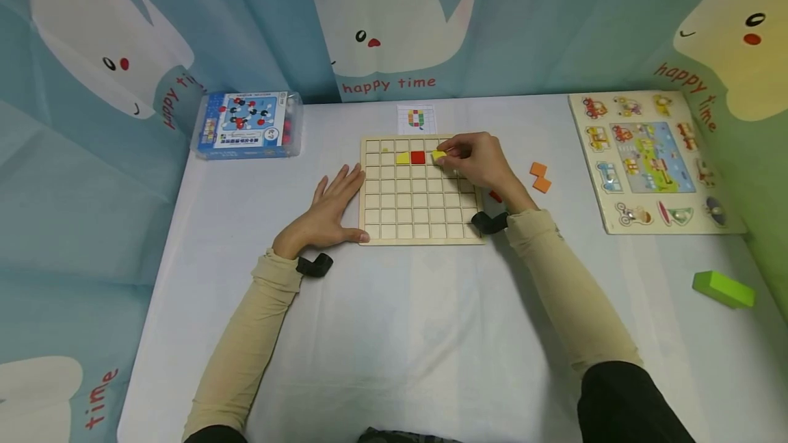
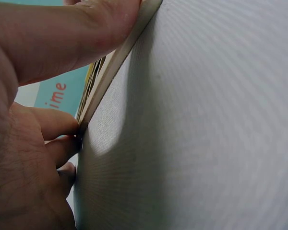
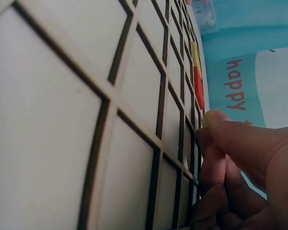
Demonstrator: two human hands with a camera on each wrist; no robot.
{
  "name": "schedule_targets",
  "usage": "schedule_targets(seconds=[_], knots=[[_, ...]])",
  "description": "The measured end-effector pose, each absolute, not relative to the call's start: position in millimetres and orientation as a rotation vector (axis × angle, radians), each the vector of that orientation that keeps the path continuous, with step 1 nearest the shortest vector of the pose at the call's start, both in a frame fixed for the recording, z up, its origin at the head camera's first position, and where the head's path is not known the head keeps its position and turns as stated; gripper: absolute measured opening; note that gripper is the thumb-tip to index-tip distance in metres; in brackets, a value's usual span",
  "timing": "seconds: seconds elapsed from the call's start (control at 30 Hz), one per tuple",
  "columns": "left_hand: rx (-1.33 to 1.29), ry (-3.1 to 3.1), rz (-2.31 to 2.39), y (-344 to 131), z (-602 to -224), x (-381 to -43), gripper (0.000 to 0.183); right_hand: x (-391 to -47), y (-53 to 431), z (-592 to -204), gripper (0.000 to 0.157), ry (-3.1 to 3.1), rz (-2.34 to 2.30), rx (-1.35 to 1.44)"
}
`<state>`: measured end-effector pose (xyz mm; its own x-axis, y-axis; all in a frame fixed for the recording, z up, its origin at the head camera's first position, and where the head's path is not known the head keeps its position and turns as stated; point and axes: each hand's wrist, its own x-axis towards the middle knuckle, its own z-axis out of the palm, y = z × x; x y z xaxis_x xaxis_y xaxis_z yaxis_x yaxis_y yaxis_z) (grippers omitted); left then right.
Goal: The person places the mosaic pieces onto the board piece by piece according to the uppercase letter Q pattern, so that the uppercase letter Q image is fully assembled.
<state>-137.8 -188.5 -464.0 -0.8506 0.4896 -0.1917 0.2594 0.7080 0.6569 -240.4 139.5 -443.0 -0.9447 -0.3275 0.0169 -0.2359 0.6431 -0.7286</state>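
Observation:
A wooden grid board (image 1: 418, 214) lies flat on the white table, with a yellow tile (image 1: 403, 158) and a red tile (image 1: 418, 157) side by side in an upper row. Just right of the red one, my right hand (image 1: 483, 159) pinches another yellow tile (image 1: 438, 155) between thumb and fingers, over that same row. In the right wrist view, the fingertips mostly cover this tile. My left hand (image 1: 326, 217) is spread at the board's left edge, thumb at the lower corner and fingers straight. The left wrist view shows the thumb and fingers against the board's side.
Behind the board lies a small pattern card (image 1: 416, 119). Two orange tiles (image 1: 542, 184) and a red tile (image 1: 495, 195) lie to its right. A clear plastic box (image 1: 249, 125) stands at back left, a picture puzzle board (image 1: 585, 111) at right, and a green block (image 1: 723, 289) near the right edge.

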Motion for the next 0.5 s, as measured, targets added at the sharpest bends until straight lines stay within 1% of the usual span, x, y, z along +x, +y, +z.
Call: schedule_targets(seconds=[0.5], knots=[[0.601,2.561,0.913,-189,-462,-137,0.122,-246,126,-443,0.021,2.748,-1.072,-0.553]])
